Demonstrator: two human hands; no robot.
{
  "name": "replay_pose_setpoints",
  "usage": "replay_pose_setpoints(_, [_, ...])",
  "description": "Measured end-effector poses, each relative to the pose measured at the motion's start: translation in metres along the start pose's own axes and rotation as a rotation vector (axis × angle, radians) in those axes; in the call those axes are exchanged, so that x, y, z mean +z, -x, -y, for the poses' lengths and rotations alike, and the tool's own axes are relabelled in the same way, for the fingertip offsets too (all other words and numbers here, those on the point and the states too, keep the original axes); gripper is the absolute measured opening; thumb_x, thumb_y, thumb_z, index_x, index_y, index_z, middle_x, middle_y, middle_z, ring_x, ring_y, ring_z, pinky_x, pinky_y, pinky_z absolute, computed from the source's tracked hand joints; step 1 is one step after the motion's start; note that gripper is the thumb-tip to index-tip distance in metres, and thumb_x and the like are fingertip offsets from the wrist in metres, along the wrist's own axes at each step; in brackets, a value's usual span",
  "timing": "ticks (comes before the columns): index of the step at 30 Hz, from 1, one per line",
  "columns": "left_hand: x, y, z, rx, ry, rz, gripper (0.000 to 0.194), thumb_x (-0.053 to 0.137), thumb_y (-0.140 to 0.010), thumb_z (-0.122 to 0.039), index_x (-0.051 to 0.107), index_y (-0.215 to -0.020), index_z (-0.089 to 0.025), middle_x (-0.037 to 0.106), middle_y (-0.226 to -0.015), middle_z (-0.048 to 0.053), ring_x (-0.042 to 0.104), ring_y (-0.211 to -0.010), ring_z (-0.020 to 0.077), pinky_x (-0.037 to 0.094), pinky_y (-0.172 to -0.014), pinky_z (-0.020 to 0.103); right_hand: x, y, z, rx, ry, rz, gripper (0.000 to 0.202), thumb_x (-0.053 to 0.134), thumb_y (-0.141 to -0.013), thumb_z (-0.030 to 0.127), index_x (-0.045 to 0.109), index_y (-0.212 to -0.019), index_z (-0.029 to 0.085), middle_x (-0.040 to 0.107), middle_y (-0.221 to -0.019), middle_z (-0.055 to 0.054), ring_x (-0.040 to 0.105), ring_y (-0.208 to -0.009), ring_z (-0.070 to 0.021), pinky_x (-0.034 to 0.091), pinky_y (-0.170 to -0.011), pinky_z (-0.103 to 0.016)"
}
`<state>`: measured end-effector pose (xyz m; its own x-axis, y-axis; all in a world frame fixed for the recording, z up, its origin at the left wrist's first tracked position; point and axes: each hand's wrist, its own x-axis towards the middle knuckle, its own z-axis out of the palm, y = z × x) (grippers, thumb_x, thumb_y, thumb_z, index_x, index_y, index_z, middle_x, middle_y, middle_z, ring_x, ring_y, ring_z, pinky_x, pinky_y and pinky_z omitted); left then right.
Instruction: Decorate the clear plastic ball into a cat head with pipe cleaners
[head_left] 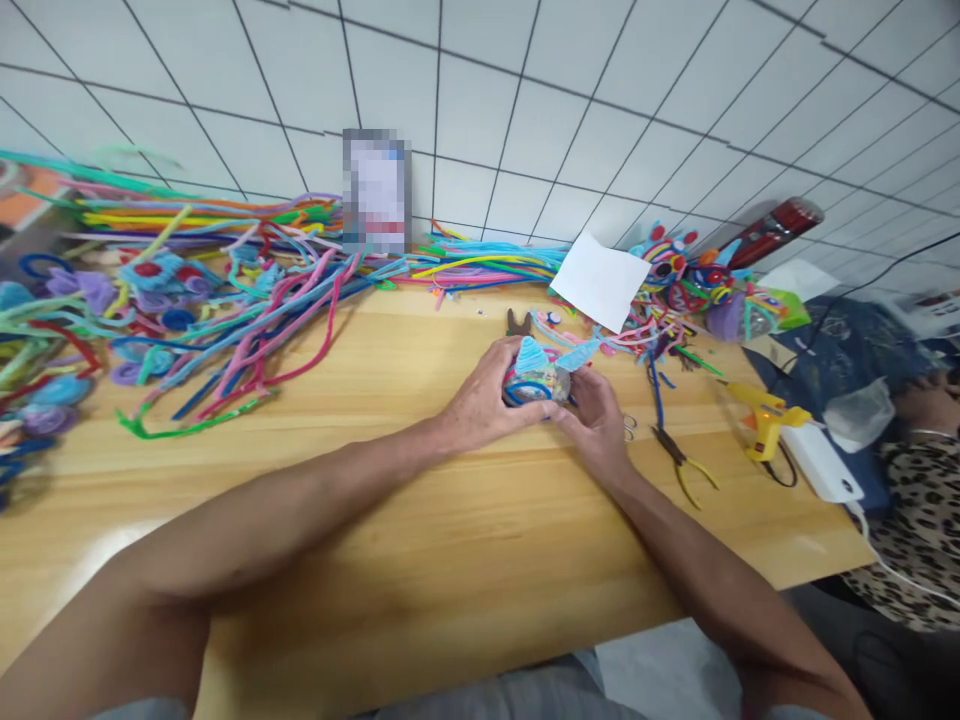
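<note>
Between my two hands is a small rounded craft piece (536, 382), clear and multicoloured, with light blue fuzzy parts standing up from its top. My left hand (491, 395) wraps round its left side, thumb along the front. On the right side, my right hand (596, 415) holds it with bent fingers, and the two thumbs nearly meet at the front. The far fingers are partly hidden behind the piece. Dark-handled pliers (518, 322) lie just beyond it.
Pipe cleaners (285, 300) and fuzzy shapes cover the wooden table's (360, 580) left and back. White paper (600, 282), yellow-handled pliers (682, 465), a yellow glue gun (769, 420) and a white power strip (821, 465) lie right. A person in leopard print (919, 510) is beyond.
</note>
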<state>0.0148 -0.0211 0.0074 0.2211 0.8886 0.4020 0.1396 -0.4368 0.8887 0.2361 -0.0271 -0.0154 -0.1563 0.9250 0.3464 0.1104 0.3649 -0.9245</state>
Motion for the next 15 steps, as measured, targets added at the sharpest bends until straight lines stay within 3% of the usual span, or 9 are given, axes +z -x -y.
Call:
replay_pose_setpoints(7, [0.000,-0.001,-0.006,-0.127,0.130,0.014,0.061,0.080,-0.089,-0.041,0.051,-0.138,-0.021,0.063,-0.142,0.015,0.065,-0.129,0.0292,0.055,-0.112,0.047,0.006,-0.001,0.004,-0.038,0.058,0.013,0.061,0.086,-0.090,0.047,0.060,-0.143,0.031,0.069,-0.146,-0.010,0.067,-0.131,-0.0297,0.053,-0.117,-0.054])
replay_pose_setpoints(10, [-0.006,-0.002,-0.007,-0.142,0.143,0.022,0.065,0.080,-0.089,-0.051,0.051,-0.139,-0.019,0.064,-0.139,0.016,0.066,-0.125,0.0305,0.055,-0.110,0.048,0.008,-0.001,0.005,-0.051,0.107,0.010,0.061,0.084,-0.091,0.048,0.059,-0.144,0.031,0.068,-0.147,-0.011,0.067,-0.131,-0.0303,0.053,-0.117,-0.054])
replay_pose_setpoints(15, [-0.021,-0.004,-0.007,-0.117,0.169,0.108,0.068,0.063,-0.097,-0.073,0.056,-0.140,-0.020,0.067,-0.143,0.015,0.063,-0.134,0.0342,0.053,-0.115,0.049,0.012,-0.003,0.001,-0.091,0.129,0.008,0.061,0.083,-0.092,0.047,0.058,-0.146,0.030,0.066,-0.148,-0.012,0.067,-0.131,-0.0309,0.055,-0.113,-0.053])
